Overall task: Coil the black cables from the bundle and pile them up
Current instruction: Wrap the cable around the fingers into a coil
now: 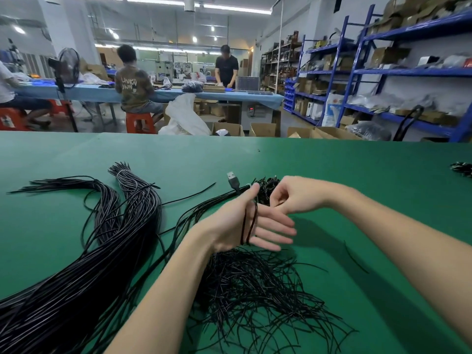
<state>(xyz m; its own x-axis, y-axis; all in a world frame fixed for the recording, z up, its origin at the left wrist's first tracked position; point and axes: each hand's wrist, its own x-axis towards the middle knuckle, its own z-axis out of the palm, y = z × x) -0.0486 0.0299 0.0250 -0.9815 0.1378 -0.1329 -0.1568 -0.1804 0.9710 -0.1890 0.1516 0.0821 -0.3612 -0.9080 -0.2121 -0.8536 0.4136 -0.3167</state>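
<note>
A black cable (249,223) loops around the flat, open left hand (245,223). The right hand (293,195) has curled fingers pinching the cable. The big bundle (102,238) lies on the green counter (332,175).

The room is brightly and evenly lit by ceiling strip lights (163,0) that blow out to white glare; the green tabletop (332,169) is well exposed, with soft dark shadows beside the right hand (293,195) and under the forearms; pale highlights run along the black cable bundle (76,277); wide-angle distortion bends the blue shelving (383,72) and the tabletop's far edge; the left hand (245,226) fingers show slight motion blur; the far background is soft.
</note>
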